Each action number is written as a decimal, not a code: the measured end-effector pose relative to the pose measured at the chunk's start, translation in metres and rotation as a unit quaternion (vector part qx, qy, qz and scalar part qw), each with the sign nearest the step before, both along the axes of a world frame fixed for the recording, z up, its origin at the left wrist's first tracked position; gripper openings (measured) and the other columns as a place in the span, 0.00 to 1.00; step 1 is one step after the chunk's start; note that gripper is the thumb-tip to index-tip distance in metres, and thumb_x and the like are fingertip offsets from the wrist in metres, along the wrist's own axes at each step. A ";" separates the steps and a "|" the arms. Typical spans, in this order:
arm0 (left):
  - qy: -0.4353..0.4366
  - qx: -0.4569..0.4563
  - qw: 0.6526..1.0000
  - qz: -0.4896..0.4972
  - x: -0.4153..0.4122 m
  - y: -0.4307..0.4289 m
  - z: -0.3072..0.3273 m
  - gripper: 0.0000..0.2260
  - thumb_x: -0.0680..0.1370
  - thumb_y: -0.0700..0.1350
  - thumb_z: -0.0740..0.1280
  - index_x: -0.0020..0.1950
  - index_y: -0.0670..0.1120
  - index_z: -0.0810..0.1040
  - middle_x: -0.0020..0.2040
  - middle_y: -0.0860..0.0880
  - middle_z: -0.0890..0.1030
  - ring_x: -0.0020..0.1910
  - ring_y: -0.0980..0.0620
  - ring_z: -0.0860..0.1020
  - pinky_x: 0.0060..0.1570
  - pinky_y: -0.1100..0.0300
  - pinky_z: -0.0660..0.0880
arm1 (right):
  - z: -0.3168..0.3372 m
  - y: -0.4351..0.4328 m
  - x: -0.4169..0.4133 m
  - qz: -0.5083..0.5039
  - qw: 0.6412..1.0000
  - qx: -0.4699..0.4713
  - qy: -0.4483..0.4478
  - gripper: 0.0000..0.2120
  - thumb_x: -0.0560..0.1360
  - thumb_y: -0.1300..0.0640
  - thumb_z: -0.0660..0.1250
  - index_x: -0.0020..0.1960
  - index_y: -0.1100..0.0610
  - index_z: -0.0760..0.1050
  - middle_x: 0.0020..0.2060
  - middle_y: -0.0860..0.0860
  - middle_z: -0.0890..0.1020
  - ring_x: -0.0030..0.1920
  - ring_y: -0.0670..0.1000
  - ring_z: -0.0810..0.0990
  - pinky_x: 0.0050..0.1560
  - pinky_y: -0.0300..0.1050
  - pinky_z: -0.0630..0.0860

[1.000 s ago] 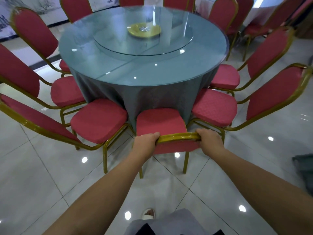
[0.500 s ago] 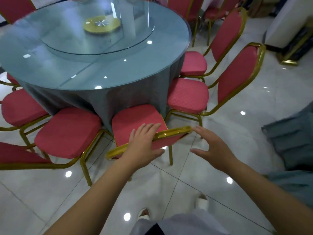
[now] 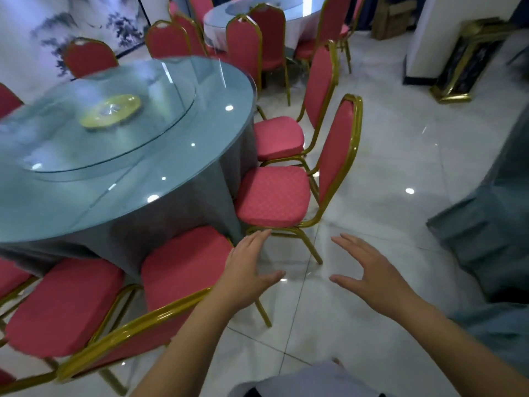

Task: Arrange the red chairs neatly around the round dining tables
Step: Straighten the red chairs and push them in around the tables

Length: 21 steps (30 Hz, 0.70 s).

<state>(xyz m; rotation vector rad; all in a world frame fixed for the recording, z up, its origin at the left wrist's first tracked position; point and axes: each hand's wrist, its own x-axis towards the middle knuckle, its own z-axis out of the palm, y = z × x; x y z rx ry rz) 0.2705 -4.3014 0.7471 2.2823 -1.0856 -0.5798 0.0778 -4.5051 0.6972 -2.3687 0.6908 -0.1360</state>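
Note:
A round table (image 3: 160,213) with a grey-green cloth and a glass top fills the left. Red chairs with gold frames ring it. The nearest chair (image 3: 183,267) sits tucked at the table's front, its gold back rail low at the left. To its right stands another red chair (image 3: 274,196), seat toward the table and back angled outward. My left hand (image 3: 246,273) hovers open above the nearest chair's right edge, touching nothing. My right hand (image 3: 369,273) is open over bare floor, level with the left hand and apart from both chairs.
A third chair (image 3: 279,137) stands behind the angled one. A second table (image 3: 257,18) with more red chairs is at the back. A grey-green cloth (image 3: 492,230) hangs at the right edge. A white pillar (image 3: 432,38) with a gold-trimmed base stands far right. Glossy tiles (image 3: 400,156) lie between.
Both hands have let go of the nearest chair's back rail and opened. My view has swung right, bringing the angled chair and the second table into sight.

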 end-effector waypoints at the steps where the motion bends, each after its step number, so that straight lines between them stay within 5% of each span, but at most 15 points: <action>1: 0.007 -0.013 1.000 0.010 -0.003 -0.015 -0.001 0.38 0.73 0.55 0.74 0.78 0.57 0.60 0.76 0.56 0.64 0.75 0.55 0.61 0.74 0.47 0.61 | 0.001 -0.019 -0.003 -0.003 1.000 -0.009 0.001 0.38 0.71 0.36 0.72 0.76 0.34 0.58 0.76 0.36 0.60 0.76 0.43 0.59 0.71 0.41 0.57; 8: 0.019 -0.015 1.000 0.006 -0.009 -0.111 -0.004 0.39 0.72 0.56 0.75 0.78 0.55 0.60 0.77 0.55 0.63 0.75 0.55 0.60 0.74 0.49 0.61 | 0.023 -0.136 0.010 -0.011 0.997 -0.065 -0.027 0.39 0.71 0.36 0.72 0.74 0.32 0.52 0.76 0.39 0.63 0.75 0.45 0.61 0.69 0.46 0.60; 12: 0.013 -0.001 1.000 -0.005 0.012 -0.181 -0.003 0.40 0.72 0.56 0.75 0.78 0.57 0.58 0.78 0.54 0.61 0.77 0.54 0.59 0.75 0.46 0.60 | 0.036 -0.199 0.032 -0.017 0.994 -0.097 -0.054 0.38 0.71 0.37 0.72 0.75 0.36 0.56 0.75 0.41 0.66 0.73 0.46 0.63 0.67 0.40 0.56; 17: 0.042 -0.026 0.999 0.009 0.047 -0.300 -0.003 0.41 0.71 0.55 0.76 0.79 0.56 0.58 0.77 0.54 0.62 0.75 0.52 0.62 0.74 0.45 0.63 | 0.059 -0.287 0.089 0.020 0.991 -0.123 -0.055 0.38 0.72 0.37 0.72 0.76 0.39 0.59 0.76 0.43 0.65 0.75 0.49 0.62 0.67 0.45 0.57; 21: 0.060 -0.070 0.995 0.027 0.085 -0.394 -0.002 0.41 0.71 0.53 0.77 0.78 0.56 0.58 0.75 0.54 0.66 0.73 0.53 0.64 0.70 0.52 0.63 | 0.090 -0.365 0.142 0.059 0.987 -0.146 -0.037 0.38 0.72 0.40 0.73 0.77 0.41 0.61 0.76 0.44 0.65 0.75 0.49 0.62 0.69 0.45 0.57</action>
